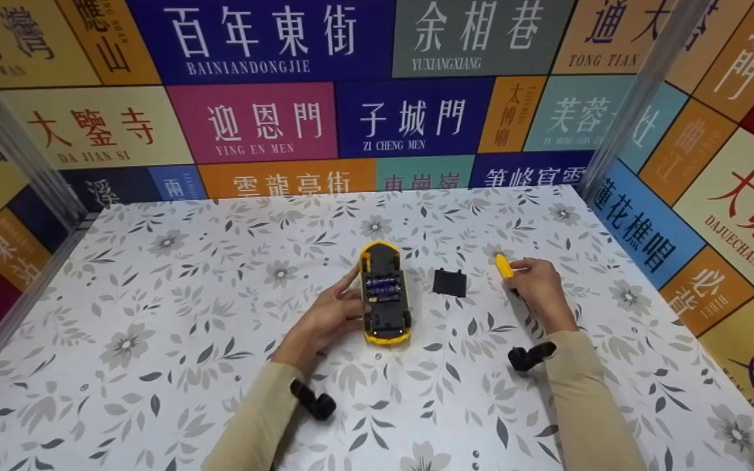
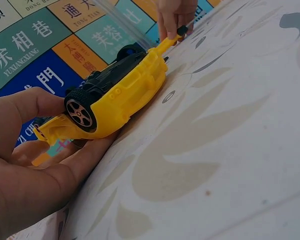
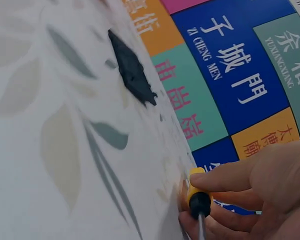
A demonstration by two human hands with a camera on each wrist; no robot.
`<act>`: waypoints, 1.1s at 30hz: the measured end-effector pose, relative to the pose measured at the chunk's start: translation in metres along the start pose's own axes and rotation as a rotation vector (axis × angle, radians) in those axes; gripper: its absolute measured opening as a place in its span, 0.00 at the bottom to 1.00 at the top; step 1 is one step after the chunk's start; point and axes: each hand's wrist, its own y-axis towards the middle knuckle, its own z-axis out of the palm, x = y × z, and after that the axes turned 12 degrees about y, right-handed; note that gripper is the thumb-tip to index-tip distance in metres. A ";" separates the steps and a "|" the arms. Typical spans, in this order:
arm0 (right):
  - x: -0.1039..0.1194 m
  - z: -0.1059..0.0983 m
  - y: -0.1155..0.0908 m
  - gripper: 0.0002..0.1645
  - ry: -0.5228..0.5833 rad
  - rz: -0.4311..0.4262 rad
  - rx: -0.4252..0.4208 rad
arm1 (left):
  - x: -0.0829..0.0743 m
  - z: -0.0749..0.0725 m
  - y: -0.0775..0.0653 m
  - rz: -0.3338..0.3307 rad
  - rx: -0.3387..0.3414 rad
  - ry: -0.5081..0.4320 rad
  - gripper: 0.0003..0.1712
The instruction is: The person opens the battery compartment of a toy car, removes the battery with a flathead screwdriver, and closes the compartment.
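Note:
A yellow toy car [image 1: 388,319] is turned underside up, its black base showing with batteries [image 1: 383,288] in an uncovered compartment. My left hand [image 1: 328,317] grips the car from its left side; the left wrist view shows the thumb by a wheel [image 2: 80,111] and fingers beneath the body. To the right, my right hand [image 1: 540,291] pinches a screwdriver [image 1: 502,265] by its yellow handle. The right wrist view shows the screwdriver's black collar [image 3: 200,204] and metal shaft; its tip is out of frame there. Between the hands lies a black battery cover [image 1: 449,282].
A white cloth with grey leaves and flowers covers the table [image 1: 220,275]. Panels of colourful lettered signs [image 1: 252,121] stand along its back and sides. A black wrist camera [image 1: 313,399] is on the left sleeve, another [image 1: 531,356] on the right.

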 end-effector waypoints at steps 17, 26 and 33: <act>0.024 0.001 -0.012 0.34 -0.027 -0.015 0.112 | -0.005 0.001 -0.003 -0.023 -0.042 0.033 0.51; 0.047 0.018 -0.030 0.30 0.100 -0.196 0.185 | -0.008 -0.002 -0.003 -0.037 -0.034 -0.032 0.42; 0.053 0.036 -0.038 0.32 0.252 -0.226 0.292 | -0.014 0.000 -0.007 -0.020 -0.019 -0.069 0.39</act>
